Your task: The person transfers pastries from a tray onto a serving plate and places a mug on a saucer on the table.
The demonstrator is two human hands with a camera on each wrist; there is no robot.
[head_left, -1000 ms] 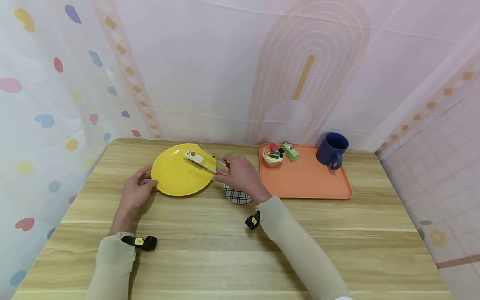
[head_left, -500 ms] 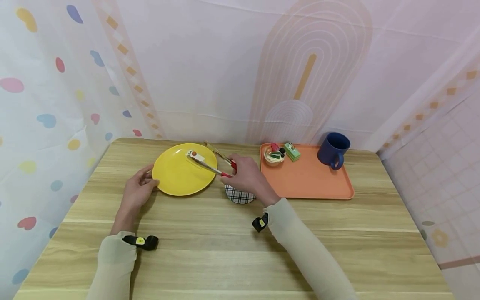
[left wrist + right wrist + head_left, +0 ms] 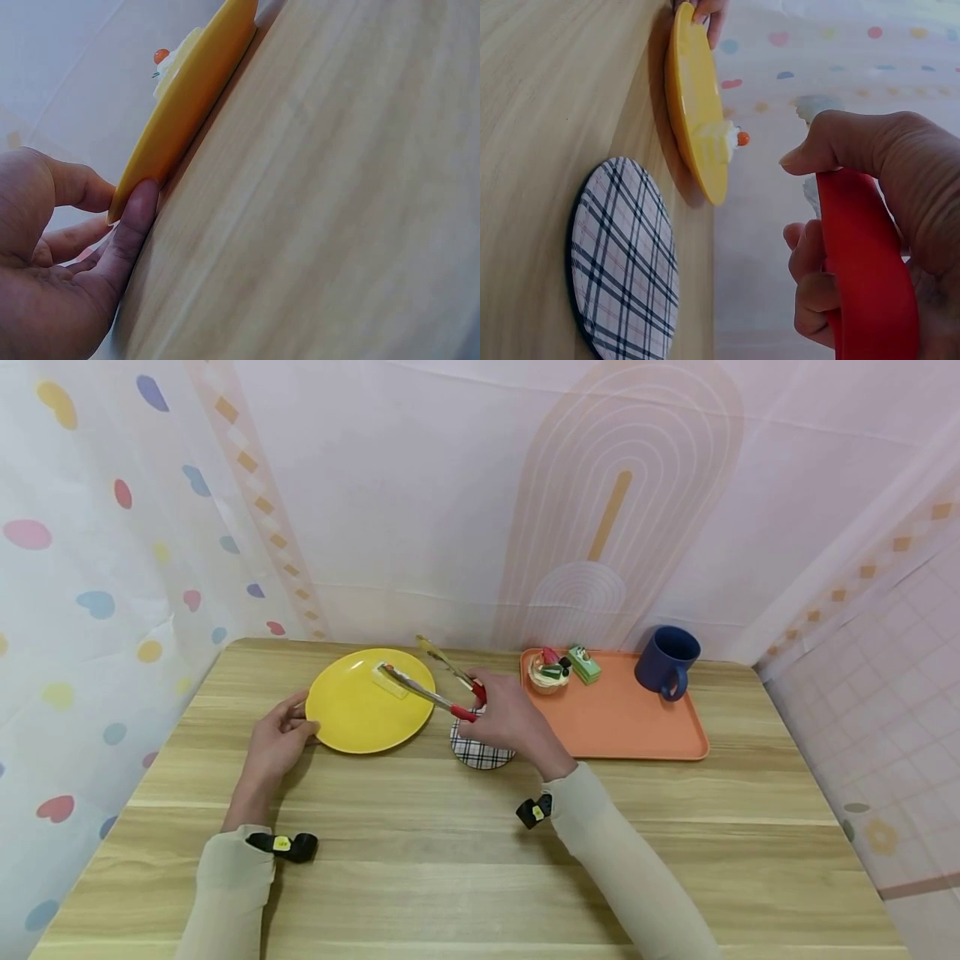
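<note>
On the left of the table, a yellow plate (image 3: 352,718) has its left rim pinched between the thumb and fingers of my left hand (image 3: 276,742). A small pale yellow cake slice (image 3: 714,141) with white cream and an orange-red ball sits on the plate's far right part. My right hand (image 3: 512,717) grips food tongs (image 3: 426,692) by their red handles (image 3: 862,262). The tongs' metal arms are spread apart. One arm crosses over the cake in the head view, and the other points past the plate's right side toward the wall.
Beneath the right hand lies a round plaid coaster (image 3: 482,755). To the right is an orange tray (image 3: 622,727) holding a cupcake (image 3: 547,675), a green cake slice (image 3: 584,667) and a dark blue mug (image 3: 664,658). A patterned cloth (image 3: 420,527) hangs behind the table.
The tongs' arms have spread away from the cake slice, which stays on the plate. My right hand has drawn back to the right with them. My left hand keeps its place at the rim.
</note>
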